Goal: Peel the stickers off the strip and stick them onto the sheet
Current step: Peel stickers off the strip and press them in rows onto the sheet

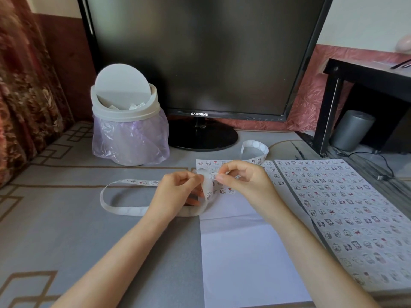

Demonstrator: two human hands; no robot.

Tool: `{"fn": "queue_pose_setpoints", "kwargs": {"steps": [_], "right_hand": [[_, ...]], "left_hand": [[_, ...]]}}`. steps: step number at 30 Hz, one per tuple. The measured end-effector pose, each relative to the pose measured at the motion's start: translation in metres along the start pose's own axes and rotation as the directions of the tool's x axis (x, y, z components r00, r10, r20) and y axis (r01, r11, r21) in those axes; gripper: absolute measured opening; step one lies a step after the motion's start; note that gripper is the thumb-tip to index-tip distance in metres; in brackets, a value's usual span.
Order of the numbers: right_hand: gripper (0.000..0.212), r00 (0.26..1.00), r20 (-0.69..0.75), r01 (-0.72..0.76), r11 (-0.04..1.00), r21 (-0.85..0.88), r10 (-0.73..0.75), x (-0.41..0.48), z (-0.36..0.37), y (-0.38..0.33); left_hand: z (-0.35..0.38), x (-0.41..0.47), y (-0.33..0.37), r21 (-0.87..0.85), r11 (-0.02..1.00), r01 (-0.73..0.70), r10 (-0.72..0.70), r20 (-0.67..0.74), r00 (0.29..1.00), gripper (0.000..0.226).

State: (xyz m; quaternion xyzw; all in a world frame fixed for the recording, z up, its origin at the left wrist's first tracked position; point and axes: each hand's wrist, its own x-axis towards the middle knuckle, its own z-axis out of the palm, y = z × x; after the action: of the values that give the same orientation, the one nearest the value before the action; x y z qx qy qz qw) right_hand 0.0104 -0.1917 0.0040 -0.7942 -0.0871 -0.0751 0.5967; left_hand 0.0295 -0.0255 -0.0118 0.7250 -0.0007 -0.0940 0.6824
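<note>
A long white sticker strip loops across the grey table, printed with small cartoon stickers. My left hand grips the strip where it bends upward. My right hand pinches a small sticker at the strip's raised part, thumb and forefinger together. Under both hands lies a white sheet with stickers in rows along its top and bare paper below. The strip's other end curls up behind the sheet.
A second sheet filled with stickers lies to the right. A white swing-lid bin with a purple bag stands at the back left. A black monitor stands behind. A dark side table and cables are at the right.
</note>
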Motion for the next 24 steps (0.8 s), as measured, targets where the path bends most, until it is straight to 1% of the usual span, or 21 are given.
{"fn": "queue_pose_setpoints", "kwargs": {"steps": [3, 6, 8, 10, 12, 15, 24], "right_hand": [[0.007, 0.989, -0.106, -0.101, 0.993, 0.065, 0.107, 0.0, -0.01, -0.003], [0.001, 0.95, -0.191, -0.252, 0.968, 0.003, 0.248, 0.001, -0.026, 0.002], [0.004, 0.924, -0.205, -0.338, 0.94, -0.047, 0.322, 0.0, -0.035, 0.008], [0.007, 0.903, -0.226, -0.396, 0.911, -0.114, 0.364, 0.0, -0.04, 0.014], [0.009, 0.893, -0.248, -0.419, 0.895, -0.155, 0.375, 0.001, -0.041, 0.018], [0.01, 0.89, -0.244, -0.43, 0.886, -0.174, 0.384, 0.001, -0.038, 0.019], [0.011, 0.904, -0.24, -0.405, 0.889, -0.215, 0.354, 0.001, -0.033, 0.02]], "left_hand": [[0.0, 0.001, -0.003, 0.05, 0.999, -0.019, 0.019, 0.006, 1.0, 0.02], [-0.001, 0.003, -0.006, 0.133, 0.99, -0.049, 0.047, 0.023, 0.999, 0.02], [-0.002, 0.005, -0.007, 0.161, 0.986, -0.049, 0.044, 0.033, 0.998, 0.02], [-0.002, 0.005, -0.008, 0.186, 0.981, -0.049, 0.043, 0.035, 0.998, 0.02], [-0.001, 0.005, -0.008, 0.2, 0.978, -0.055, 0.05, 0.032, 0.998, 0.019], [-0.001, 0.005, -0.008, 0.208, 0.976, -0.065, 0.06, 0.033, 0.998, 0.02], [-0.001, 0.004, -0.007, 0.221, 0.972, -0.076, 0.069, 0.037, 0.997, 0.021]]}}
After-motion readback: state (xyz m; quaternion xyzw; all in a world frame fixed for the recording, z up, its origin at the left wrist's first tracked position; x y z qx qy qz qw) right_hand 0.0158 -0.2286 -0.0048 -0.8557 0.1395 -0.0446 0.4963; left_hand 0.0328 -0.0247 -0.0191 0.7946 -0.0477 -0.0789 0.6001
